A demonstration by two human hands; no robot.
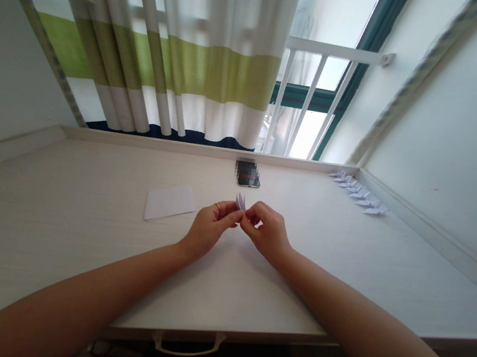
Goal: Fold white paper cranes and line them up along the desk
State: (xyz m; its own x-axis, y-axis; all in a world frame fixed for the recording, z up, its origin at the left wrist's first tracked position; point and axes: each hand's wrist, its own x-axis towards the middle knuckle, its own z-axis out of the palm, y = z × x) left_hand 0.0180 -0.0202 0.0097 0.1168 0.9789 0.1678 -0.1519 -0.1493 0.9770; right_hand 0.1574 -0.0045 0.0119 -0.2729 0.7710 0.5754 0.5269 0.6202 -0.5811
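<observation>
Between my two hands, above the middle of the desk, is a small piece of folded white paper (241,202) with several thin points standing up. My left hand (212,224), with a ring on one finger, pinches its lower left side. My right hand (267,229) has thumb and forefinger closed on its lower right side, and the fingertips of both hands nearly meet. The paper's lower part is hidden by my fingers. To the left of my left hand lies a flat stack of white paper sheets (169,202).
Beyond my hands, a dark phone (248,175) lies near the desk's back edge. Several folded white paper figures (359,193) sit in a row at the back right. The white desk (51,245) has a raised back rim and a drawer handle (187,351) below its front edge.
</observation>
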